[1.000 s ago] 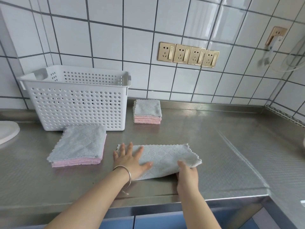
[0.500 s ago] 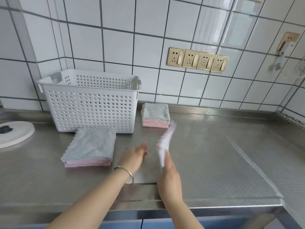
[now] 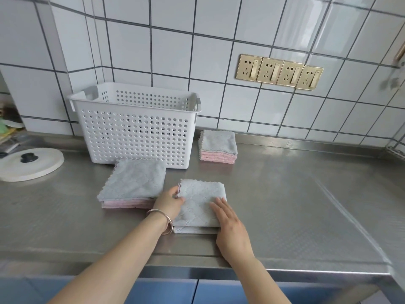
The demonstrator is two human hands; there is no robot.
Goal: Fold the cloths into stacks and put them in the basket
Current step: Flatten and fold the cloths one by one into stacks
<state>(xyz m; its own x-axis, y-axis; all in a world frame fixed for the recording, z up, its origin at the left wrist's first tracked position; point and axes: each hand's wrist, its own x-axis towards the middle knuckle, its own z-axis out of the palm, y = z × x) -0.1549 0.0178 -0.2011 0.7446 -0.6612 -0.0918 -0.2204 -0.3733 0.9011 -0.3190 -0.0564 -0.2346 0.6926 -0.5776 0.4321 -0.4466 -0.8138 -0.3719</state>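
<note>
The right hand lies flat on the near right part of the folded grey quilted cloth, fingers straight and slightly spread, pressing down. The left hand is at the cloth's left edge, its fingers curled around that edge near the far left corner; a metal bangle sits on that wrist. The cloth rests on the stainless steel surface near its front edge, and a lower layer protrudes at the near side, so the layers are not flush.

Assessment: the fold in hand is at the smoothing stage. To do it well, the right palm should hold the layers down while the left hand draws the edges square, bringing the lower layer into line before the cloth goes on a stack.

Just left lies the larger stack of grey-over-pink cloths, touching the front of the white perforated plastic basket. The smaller grey-over-pink folded stack stands to the basket's right, by the wall. Neither stack is in the basket.
</note>
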